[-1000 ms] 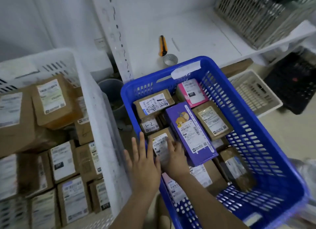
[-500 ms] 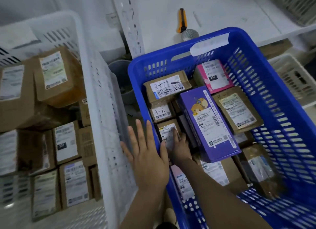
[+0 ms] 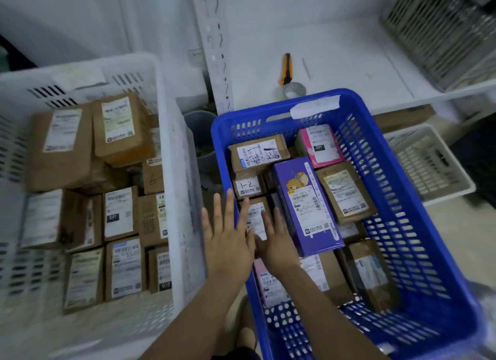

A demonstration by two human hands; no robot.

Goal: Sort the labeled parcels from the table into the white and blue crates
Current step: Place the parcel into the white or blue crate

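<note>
Blue crate [image 3: 357, 110], landmark, right of centre; near end cut off by the frame edge. Inside: purple carton [image 3: 306, 206] with a cartoon animal and shipping label; pink parcel [image 3: 319, 147] marked 231 toward the far wall; brown parcel [image 3: 259, 154] with handwriting in the far-left corner; small box marked 1-2 [image 3: 248, 186] just nearer than it; further brown parcels partly buried, labels too blurred to read. Right hand [image 3: 276, 239] lies flat on a small brown labeled parcel [image 3: 255, 214] at the crate's left wall, fingers extended and slightly apart, covering much of its label. Left hand [image 3: 228, 239] hovers over the crate's left rim, fingers spread, holding nothing. White crate [image 3: 166, 134] left of the blue one, packed with brown labeled parcels, left side cut off. Beyond the blue crate, on the white worktop [image 3: 349, 50]: orange utility knife [image 3: 286, 68], tape roll [image 3: 294, 89] partly hidden by the rim.
</note>
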